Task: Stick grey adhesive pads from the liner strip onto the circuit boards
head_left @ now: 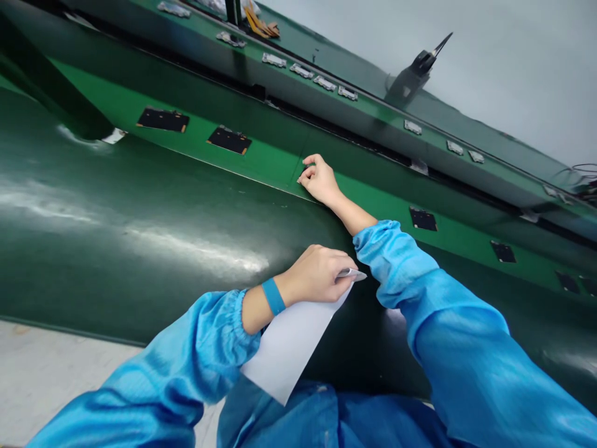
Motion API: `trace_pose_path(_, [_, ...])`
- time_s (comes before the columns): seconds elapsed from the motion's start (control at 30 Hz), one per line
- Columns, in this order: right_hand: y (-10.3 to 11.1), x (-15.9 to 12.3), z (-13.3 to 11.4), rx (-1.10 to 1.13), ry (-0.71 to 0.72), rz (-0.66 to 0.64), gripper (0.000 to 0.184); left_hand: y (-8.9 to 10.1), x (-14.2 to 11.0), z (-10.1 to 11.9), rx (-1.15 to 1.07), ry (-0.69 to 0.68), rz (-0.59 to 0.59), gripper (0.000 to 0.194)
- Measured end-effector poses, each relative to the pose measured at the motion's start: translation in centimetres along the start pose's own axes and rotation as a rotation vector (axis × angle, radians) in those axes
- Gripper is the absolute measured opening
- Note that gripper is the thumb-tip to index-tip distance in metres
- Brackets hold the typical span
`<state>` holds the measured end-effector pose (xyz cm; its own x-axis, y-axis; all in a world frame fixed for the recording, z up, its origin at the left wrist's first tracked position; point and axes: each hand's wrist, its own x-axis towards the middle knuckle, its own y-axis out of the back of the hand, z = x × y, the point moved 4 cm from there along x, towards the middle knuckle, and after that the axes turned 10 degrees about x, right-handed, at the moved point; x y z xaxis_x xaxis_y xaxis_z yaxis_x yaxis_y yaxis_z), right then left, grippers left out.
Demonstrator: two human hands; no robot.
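My left hand (pixel 321 274) is closed around a white sheet of paper (pixel 289 342) that hangs down in front of my body. A folded, greyish-white edge pokes out between the thumb and fingers. Further forward, my right hand (pixel 321 180) is over the bright green strip (pixel 280 163), thumb and fingertips curled together. A small dark piece (pixel 305 168) shows between these fingertips; most of it is hidden. To the left of that hand, two flat black boards lie on the strip, the nearer one a black board (pixel 229 140) with small gold marks.
More black boards, such as one board (pixel 423 219), lie along the strip to the right. Several small silver parts (pixel 301 70) line the raised ledge behind. A dark post (pixel 51 74) stands at left. A black pointed tool (pixel 420 68) sticks up at the back.
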<state>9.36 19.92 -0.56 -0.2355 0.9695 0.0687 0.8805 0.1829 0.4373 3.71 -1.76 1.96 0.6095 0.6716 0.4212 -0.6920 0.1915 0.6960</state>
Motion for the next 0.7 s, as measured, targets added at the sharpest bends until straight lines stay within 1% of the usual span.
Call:
trace_pose_path(0.13, [0.7,-0.8,-0.3,-0.097,-0.007,0.003,0.040,0.0,0.1,-0.1,-0.009,0.016,-0.010,0.017])
trace_pose_path(0.23, [1.1,-1.4,-0.3,-0.206,0.020,0.011,0.040,0.0,0.1,-0.1,-0.012,0.020,-0.019,0.018])
trace_pose_path(0.37, [0.7,-2.2,-0.8,-0.397,0.073,-0.004,0.045,0.1,0.0,0.0,-0.022,0.021,-0.033,0.018])
trace_pose_path(0.47, [0.8,-2.6,-1.4,-0.543,0.049,-0.024,0.050,0.1,0.0,0.0,-0.026,0.025,-0.032,0.018])
trace_pose_path(0.53, [1.8,-2.7,-1.6,-0.600,0.007,-0.003,0.050,0.1,0.0,0.1,-0.027,0.024,-0.028,0.017])
trace_pose_path(0.6, [3.6,-2.1,-1.4,-0.606,-0.053,0.024,0.056,-0.2,0.0,0.3,-0.010,0.021,-0.038,0.017])
trace_pose_path(0.67, [5.1,-0.8,-1.2,-0.571,-0.104,0.010,0.064,-0.5,0.1,0.4,0.021,0.020,-0.068,0.018])
trace_pose_path(0.7, [5.4,0.1,-1.4,-0.533,-0.099,-0.009,0.062,-0.7,0.1,0.4,0.036,0.020,-0.088,0.019])
